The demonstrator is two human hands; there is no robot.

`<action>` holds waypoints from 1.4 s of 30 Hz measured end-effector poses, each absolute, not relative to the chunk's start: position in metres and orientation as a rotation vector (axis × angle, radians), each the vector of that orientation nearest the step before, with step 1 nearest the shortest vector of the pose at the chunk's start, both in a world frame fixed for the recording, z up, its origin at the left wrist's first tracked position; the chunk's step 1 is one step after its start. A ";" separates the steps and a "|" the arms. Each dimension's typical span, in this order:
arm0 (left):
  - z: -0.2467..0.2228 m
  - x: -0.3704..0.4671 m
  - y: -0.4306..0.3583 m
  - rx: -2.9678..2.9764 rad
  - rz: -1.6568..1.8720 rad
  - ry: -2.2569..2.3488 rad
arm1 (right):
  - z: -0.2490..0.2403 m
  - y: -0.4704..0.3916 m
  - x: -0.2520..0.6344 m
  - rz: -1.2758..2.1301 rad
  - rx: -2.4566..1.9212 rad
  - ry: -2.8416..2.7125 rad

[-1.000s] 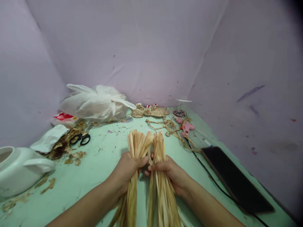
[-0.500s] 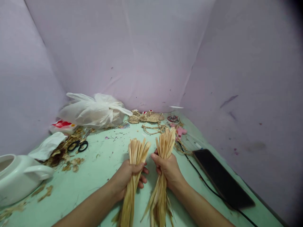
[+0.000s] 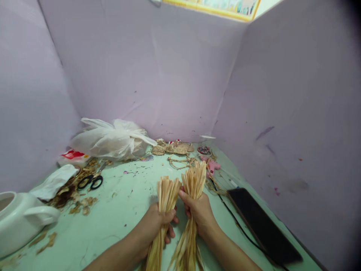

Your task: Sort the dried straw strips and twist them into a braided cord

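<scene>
My left hand is wrapped round a bundle of pale dried strips, its thumb across the front and some fingertips showing behind. Beside it, my right hand grips a second bundle of dried strips with thumb and fingers. Both bundles stand roughly upright, cut ends at the top, with loose strips hanging down past the frame's lower edge. The tops of the two bundles are close together over the green table.
On the left are a white pot, black-handled scissors, dried scraps and a white plastic bag. Woven pieces lie at the back. A pink glue gun, black cable and dark phone are on the right.
The view has tilted up, bringing a yellow-edged frame into sight at the top. My left hand and its bundle have moved a little closer to the right bundle. Both hands keep their hold.
</scene>
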State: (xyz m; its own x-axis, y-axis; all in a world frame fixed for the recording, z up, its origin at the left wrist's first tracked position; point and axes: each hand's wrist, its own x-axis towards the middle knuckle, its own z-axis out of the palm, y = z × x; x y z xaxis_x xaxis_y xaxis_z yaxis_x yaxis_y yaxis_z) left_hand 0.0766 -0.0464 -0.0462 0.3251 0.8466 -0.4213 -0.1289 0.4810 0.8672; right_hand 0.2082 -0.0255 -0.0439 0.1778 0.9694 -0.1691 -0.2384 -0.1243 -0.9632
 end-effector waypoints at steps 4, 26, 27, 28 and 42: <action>-0.045 0.075 -0.047 0.826 0.750 1.045 | -0.050 -0.023 0.208 1.280 -1.245 -0.837; -0.046 0.062 -0.033 0.695 0.771 1.090 | -0.055 -0.012 0.219 1.595 -1.083 -0.628; -0.044 0.064 -0.034 0.707 0.786 1.103 | -0.055 -0.013 0.220 1.593 -1.083 -0.628; -0.043 0.066 -0.036 0.715 0.807 1.112 | -0.055 -0.013 0.220 1.593 -1.084 -0.627; -0.047 0.081 -0.044 0.802 1.054 1.142 | -0.058 -0.032 0.196 1.805 -0.962 -0.712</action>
State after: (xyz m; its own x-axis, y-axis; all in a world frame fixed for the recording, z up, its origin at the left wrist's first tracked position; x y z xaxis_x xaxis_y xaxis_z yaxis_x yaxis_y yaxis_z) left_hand 0.0813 -0.0436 -0.0470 0.0707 0.9456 -0.3175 -0.2402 0.3251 0.9147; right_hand 0.1958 -0.0320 -0.0581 -0.2527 0.9182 -0.3050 -0.4625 -0.3915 -0.7955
